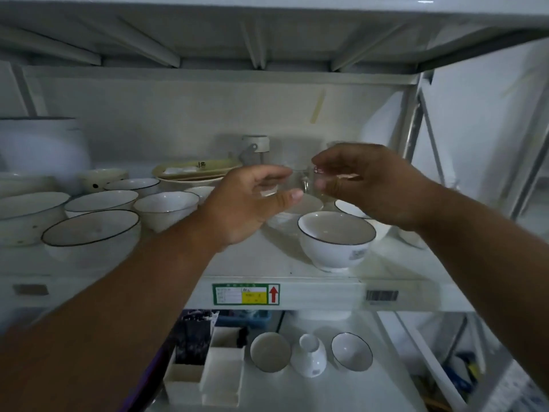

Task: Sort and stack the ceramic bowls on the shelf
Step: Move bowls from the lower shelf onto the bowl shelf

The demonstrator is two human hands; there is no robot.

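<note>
Several white ceramic bowls with dark rims stand on the middle shelf (pixel 297 281). A cluster sits at the left: a wide bowl (pixel 90 230), a second bowl (pixel 101 202) and a deeper bowl (pixel 166 208). One footed bowl (pixel 337 242) stands alone near the front right. Above it, my left hand (pixel 246 206) curls round a clear glass cup (pixel 297 182) with a handle. My right hand (pixel 371 182) pinches a second clear glass piece (pixel 319 171) at its rim. Both glass pieces are blurred and partly hidden by fingers.
A beige dish (pixel 190 173) and a dotted bowl (pixel 101 178) stand at the back. Another rimmed bowl (pixel 353 209) lies under my right hand. The lower shelf carries two small bowls (pixel 269 355) (pixel 352 355), a white jar (pixel 309 356) and white boxes (pixel 219 376). A metal upright (pixel 416 129) bounds the right.
</note>
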